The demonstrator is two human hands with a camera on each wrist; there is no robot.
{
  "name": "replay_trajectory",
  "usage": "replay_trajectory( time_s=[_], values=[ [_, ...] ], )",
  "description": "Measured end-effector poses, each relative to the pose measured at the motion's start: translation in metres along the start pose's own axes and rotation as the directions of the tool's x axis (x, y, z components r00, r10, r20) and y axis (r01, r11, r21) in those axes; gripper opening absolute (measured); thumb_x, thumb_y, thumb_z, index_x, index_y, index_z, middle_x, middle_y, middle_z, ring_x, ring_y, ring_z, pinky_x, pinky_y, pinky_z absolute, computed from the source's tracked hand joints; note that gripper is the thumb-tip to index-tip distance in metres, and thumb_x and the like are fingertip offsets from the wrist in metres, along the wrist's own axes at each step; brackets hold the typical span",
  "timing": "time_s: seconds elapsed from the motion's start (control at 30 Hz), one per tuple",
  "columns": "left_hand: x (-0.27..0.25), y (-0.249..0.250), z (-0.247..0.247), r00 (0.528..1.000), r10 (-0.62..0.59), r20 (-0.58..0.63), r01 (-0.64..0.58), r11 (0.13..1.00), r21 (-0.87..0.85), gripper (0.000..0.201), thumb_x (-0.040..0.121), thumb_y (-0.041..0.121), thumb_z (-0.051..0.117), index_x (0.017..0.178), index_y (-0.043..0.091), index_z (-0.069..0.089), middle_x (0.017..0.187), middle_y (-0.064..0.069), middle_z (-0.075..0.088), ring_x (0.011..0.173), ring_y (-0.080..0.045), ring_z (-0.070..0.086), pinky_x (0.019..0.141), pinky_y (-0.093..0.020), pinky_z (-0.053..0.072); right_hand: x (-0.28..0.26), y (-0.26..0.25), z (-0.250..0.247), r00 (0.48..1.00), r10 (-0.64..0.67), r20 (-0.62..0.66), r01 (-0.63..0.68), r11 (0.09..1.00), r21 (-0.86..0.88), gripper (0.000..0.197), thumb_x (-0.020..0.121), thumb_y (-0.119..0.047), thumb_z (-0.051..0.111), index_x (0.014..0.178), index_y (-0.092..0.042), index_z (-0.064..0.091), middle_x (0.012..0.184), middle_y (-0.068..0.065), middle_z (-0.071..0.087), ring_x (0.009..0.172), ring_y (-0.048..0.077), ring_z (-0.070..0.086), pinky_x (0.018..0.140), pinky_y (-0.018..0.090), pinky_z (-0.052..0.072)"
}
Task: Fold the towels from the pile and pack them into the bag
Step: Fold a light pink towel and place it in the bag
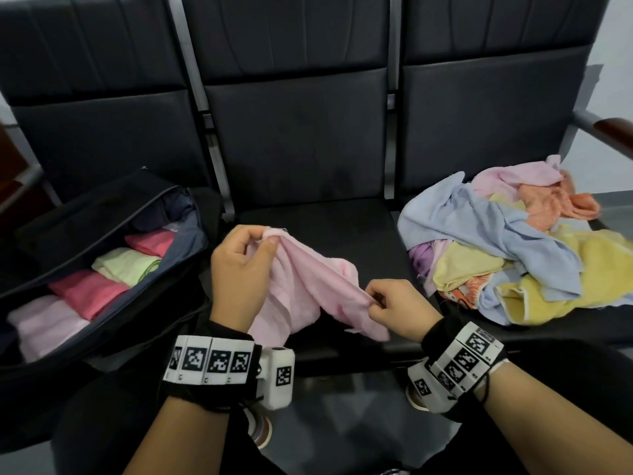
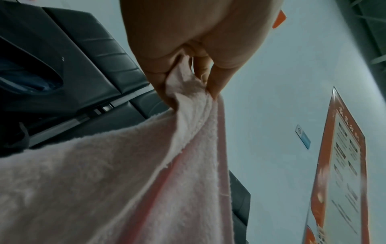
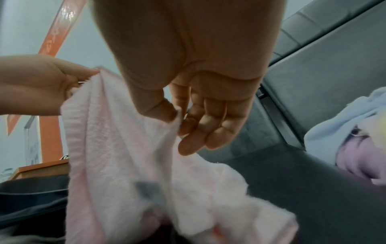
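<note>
A pale pink towel [image 1: 301, 289] hangs crumpled between my two hands above the middle seat. My left hand [image 1: 239, 269] pinches one edge of it between thumb and fingers; the left wrist view shows that hand [image 2: 188, 79] gripping the pink towel [image 2: 125, 181]. My right hand [image 1: 394, 310] pinches another edge lower down, thumb against forefinger; in the right wrist view this hand [image 3: 181, 118] nips the pink towel [image 3: 125, 156]. An open black bag [image 1: 85, 217] on the left seat holds several folded towels. The loose towel pile [image 1: 507, 248] lies on the right seat.
A row of black padded seats [image 1: 294, 138] with metal dividers runs behind. A wooden armrest [image 1: 613, 128] juts out at the far right. An orange-framed notice [image 2: 344, 165] hangs on the wall. My dark-clothed knees fill the bottom of the head view.
</note>
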State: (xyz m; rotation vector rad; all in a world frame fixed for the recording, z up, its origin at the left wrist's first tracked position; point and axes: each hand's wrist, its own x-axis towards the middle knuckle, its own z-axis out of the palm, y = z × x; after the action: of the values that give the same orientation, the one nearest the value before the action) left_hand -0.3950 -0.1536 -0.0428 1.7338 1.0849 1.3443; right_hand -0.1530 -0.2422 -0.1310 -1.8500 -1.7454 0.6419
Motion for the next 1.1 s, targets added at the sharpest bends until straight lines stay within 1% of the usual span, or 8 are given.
replay_trajectory(
  time_s=[0.2,0.3,0.47,0.57,0.67,0.83,0.93,1.1],
  values=[
    [0.022,-0.005,-0.016,0.983,-0.036,-0.179,0.038,0.999,0.007,0.014,0.089,0.021,0.063,0.083,0.032,0.067,0.085,0.011,0.069,0.083,-0.006,0.064,0.081,-0.035,0.055,0.0,0.011,-0.02,0.992,0.067,-0.104,-0.053,0.989,0.135,0.018,0.083,-0.007,0.062,0.08,-0.024,0.066,0.069,-0.004,0.066,0.065,0.013,0.062,0.065,0.033,0.052],
    [0.038,0.008,-0.012,0.975,-0.012,-0.224,0.013,1.0,0.0,0.009,0.089,0.022,0.064,0.082,0.028,0.066,0.081,0.012,0.067,0.081,-0.008,0.062,0.08,-0.039,0.054,0.0,-0.01,-0.043,0.985,0.041,-0.169,0.031,0.915,0.402,0.023,0.09,-0.001,0.057,0.094,-0.022,0.067,0.068,0.005,0.063,0.057,0.021,0.063,0.057,0.04,0.056],
    [0.054,0.034,0.019,0.995,0.089,-0.044,-0.087,0.995,0.047,0.009,0.086,0.019,0.064,0.087,0.027,0.067,0.092,0.012,0.069,0.086,0.001,0.063,0.079,-0.015,0.048,0.002,-0.066,-0.078,0.968,-0.158,-0.193,0.249,0.678,0.692,0.024,0.092,-0.005,0.056,0.098,-0.018,0.076,0.079,0.006,0.07,0.061,0.027,0.07,0.054,0.028,0.054],
    [0.05,0.03,0.041,0.972,0.029,0.232,-0.067,0.985,0.161,0.022,0.086,0.006,0.059,0.088,0.026,0.069,0.1,0.009,0.068,0.094,0.003,0.062,0.084,-0.012,0.046,0.012,-0.08,-0.076,0.968,-0.197,-0.155,0.249,0.691,0.679,0.028,0.091,0.001,0.053,0.1,-0.013,0.076,0.084,0.006,0.074,0.065,0.02,0.066,0.058,0.028,0.055],
    [0.033,0.009,0.047,0.927,-0.077,0.368,-0.023,0.966,0.259,0.035,0.085,-0.004,0.052,0.096,0.025,0.069,0.102,0.009,0.069,0.098,-0.001,0.062,0.092,-0.02,0.048,0.015,-0.078,-0.06,0.979,-0.193,-0.071,0.199,0.803,0.562,0.041,0.084,0.011,0.05,0.104,-0.016,0.074,0.083,0.007,0.076,0.076,0.022,0.074,0.06,0.023,0.053],
    [0.005,-0.015,0.039,0.929,-0.171,0.328,0.096,0.968,0.231,0.029,0.083,0.007,0.065,0.088,0.035,0.067,0.089,0.019,0.069,0.086,0.001,0.065,0.071,-0.011,0.049,0.015,-0.067,-0.035,0.987,-0.152,-0.06,0.163,0.897,0.411,0.013,0.084,-0.009,0.069,0.084,-0.021,0.075,0.071,-0.003,0.071,0.062,0.013,0.069,0.062,0.017,0.049],
    [-0.006,-0.016,0.034,0.926,-0.182,0.331,0.131,0.977,0.171,0.019,0.084,0.008,0.071,0.089,0.026,0.069,0.087,0.011,0.071,0.082,-0.005,0.067,0.071,-0.02,0.054,0.017,-0.073,-0.026,0.965,-0.22,-0.143,0.252,0.928,0.274,0.015,0.083,-0.013,0.073,0.081,-0.027,0.074,0.078,-0.009,0.062,0.073,0.004,0.061,0.069,0.012,0.043],
    [-0.011,-0.013,0.028,0.925,-0.152,0.349,0.123,0.987,0.104,0.016,0.086,0.008,0.075,0.091,0.022,0.07,0.088,0.01,0.071,0.08,-0.002,0.066,0.07,-0.017,0.051,0.022,-0.082,-0.022,0.957,-0.236,-0.166,0.272,0.931,0.242,0.002,0.084,-0.018,0.074,0.082,-0.018,0.074,0.091,-0.007,0.06,0.084,0.007,0.059,0.075,0.014,0.044]
  ],
)
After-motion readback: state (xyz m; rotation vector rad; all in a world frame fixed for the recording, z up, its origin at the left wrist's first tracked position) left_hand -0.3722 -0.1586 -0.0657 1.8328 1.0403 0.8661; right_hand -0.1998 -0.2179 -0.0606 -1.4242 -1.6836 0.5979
